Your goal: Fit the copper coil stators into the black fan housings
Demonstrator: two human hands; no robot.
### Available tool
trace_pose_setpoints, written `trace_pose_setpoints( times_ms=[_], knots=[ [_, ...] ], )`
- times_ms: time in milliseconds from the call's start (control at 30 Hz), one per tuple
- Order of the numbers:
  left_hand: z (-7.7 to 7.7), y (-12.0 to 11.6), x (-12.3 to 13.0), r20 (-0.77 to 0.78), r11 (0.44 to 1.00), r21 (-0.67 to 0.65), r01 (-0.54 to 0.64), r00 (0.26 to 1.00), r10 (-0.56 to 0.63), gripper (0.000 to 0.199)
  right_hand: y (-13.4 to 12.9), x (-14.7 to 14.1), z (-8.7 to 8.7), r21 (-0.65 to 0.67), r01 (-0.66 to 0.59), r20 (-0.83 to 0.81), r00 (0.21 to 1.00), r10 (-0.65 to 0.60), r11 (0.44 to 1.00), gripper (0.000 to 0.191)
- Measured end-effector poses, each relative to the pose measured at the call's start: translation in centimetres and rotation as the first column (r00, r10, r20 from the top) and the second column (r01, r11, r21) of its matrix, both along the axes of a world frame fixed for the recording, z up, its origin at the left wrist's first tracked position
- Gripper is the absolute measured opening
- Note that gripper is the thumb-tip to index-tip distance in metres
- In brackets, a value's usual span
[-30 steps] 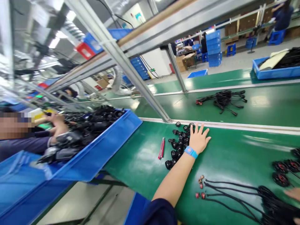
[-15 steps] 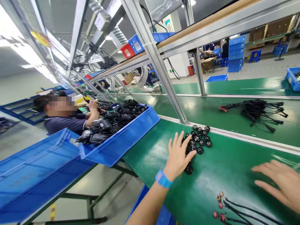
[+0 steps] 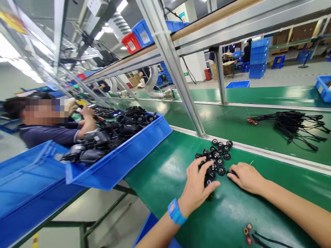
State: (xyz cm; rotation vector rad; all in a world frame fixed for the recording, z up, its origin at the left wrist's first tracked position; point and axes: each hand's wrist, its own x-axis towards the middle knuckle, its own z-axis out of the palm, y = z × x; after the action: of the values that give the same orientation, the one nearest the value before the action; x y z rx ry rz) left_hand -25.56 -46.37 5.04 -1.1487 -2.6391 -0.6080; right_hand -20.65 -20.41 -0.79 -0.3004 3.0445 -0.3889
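Note:
Small round black parts (image 3: 220,161) lie in a loose cluster on the green bench top. My left hand (image 3: 198,182), with a blue band at the wrist, is at the cluster's near left side, its fingers spread and bent over the parts. Right of the cluster, my right hand (image 3: 245,177) rests low over the bench with its fingers drawn together around a small dark piece that shows only at the fingertips. Near the bottom edge lie black cables (image 3: 269,240) with reddish copper-coloured ends.
A blue bin (image 3: 121,156) of black housings stands left, with another blue bin (image 3: 28,193) beside it. A person (image 3: 49,127) works behind them. A metal post (image 3: 178,75) rises beyond the cluster. Black cables (image 3: 292,122) lie on the far belt.
My right hand has moved left and inward to the cluster, and its fingers have closed. My left hand has stayed by the parts, fingers more bent. The view has shifted slightly.

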Motion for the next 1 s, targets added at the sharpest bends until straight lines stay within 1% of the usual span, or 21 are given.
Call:
trace_pose_setpoints(
  times_ms=[33,100,133,200,267,300,333,400,467,533,567,600,667,767,833,900,933,1000],
  knots=[
    [1.2,1.7,-1.4,0.009,0.999,-0.01,0.038,0.999,-0.038,0.062,-0.2,0.1,0.2,-0.006,0.025,0.035,0.999,-0.025,1.0,0.035],
    [3.1,5.9,-4.7,0.022,0.99,-0.098,0.098,0.995,-0.096,0.06,-0.6,-0.3,0.6,-0.008,0.101,0.094,0.991,-0.1,0.995,0.035],
    [3.6,8.4,-6.4,0.021,0.986,-0.119,0.118,0.993,-0.116,0.058,-0.8,-0.7,0.8,-0.006,0.143,0.114,0.983,-0.141,0.99,0.035],
    [3.9,13.9,-9.6,0.017,0.976,-0.157,0.154,0.988,-0.153,0.061,-0.7,-1.6,1.2,-0.008,0.216,0.138,0.967,-0.213,0.976,0.037],
    [3.3,19.8,-12.1,0.013,0.963,-0.208,0.169,0.985,-0.17,0.073,0.0,-2.1,1.7,-0.016,0.264,0.142,0.955,-0.259,0.964,0.037],
    [2.8,22.7,-13.1,0.008,0.956,-0.236,0.172,0.985,-0.175,0.079,0.6,-2.1,2.0,-0.021,0.281,0.139,0.951,-0.275,0.96,0.037],
    [2.3,25.6,-13.9,0.001,0.949,-0.264,0.173,0.984,-0.179,0.081,1.5,-1.8,2.3,-0.024,0.296,0.133,0.948,-0.291,0.955,0.037],
    [1.3,30.8,-14.8,-0.021,0.936,-0.309,0.17,0.982,-0.186,0.068,4.0,-0.7,2.6,-0.022,0.336,0.109,0.937,-0.332,0.942,0.037],
    [0.5,35.4,-15.3,-0.045,0.928,-0.335,0.162,0.981,-0.187,0.052,7.1,1.0,2.7,-0.009,0.392,0.074,0.918,-0.39,0.92,0.035],
    [0.0,39.0,-15.6,-0.059,0.924,-0.351,0.15,0.982,-0.182,0.045,10.3,2.9,2.4,0.013,0.455,0.032,0.89,-0.455,0.89,0.033],
    [-0.2,40.5,-15.8,-0.06,0.922,-0.359,0.143,0.983,-0.176,0.044,11.8,3.8,2.1,0.025,0.486,0.012,0.874,-0.486,0.874,0.032],
    [-0.4,41.7,-16.0,-0.058,0.92,-0.368,0.135,0.984,-0.168,0.043,13.3,4.6,1.9,0.038,0.513,-0.006,0.858,-0.514,0.857,0.031],
    [-1.0,43.4,-16.3,-0.046,0.913,-0.391,0.12,0.988,-0.15,0.041,15.8,5.8,1.4,0.059,0.562,-0.042,0.827,-0.56,0.825,0.03],
    [-2.0,44.5,-16.7,-0.017,0.888,-0.444,0.12,0.99,-0.143,0.04,19.3,6.4,1.1,0.075,0.628,-0.106,0.778,-0.62,0.775,0.031],
    [-2.4,44.4,-16.6,0.002,0.864,-0.485,0.138,0.988,-0.157,0.039,21.5,6.0,1.0,0.078,0.669,-0.161,0.74,-0.653,0.739,0.033],
    [-2.3,43.8,-16.3,0.015,0.838,-0.523,0.156,0.985,-0.174,0.04,23.3,5.0,1.0,0.078,0.701,-0.224,0.705,-0.672,0.709,0.036],
    [-2.0,43.4,-16.0,0.022,0.824,-0.542,0.166,0.983,-0.184,0.04,24.0,4.3,1.0,0.08,0.715,-0.259,0.688,-0.678,0.695,0.037],
    [-0.9,42.4,-15.4,0.049,0.79,-0.581,0.197,0.977,-0.208,0.04,24.9,2.6,1.0,0.09,0.738,-0.33,0.655,-0.68,0.668,0.04]
  ],
)
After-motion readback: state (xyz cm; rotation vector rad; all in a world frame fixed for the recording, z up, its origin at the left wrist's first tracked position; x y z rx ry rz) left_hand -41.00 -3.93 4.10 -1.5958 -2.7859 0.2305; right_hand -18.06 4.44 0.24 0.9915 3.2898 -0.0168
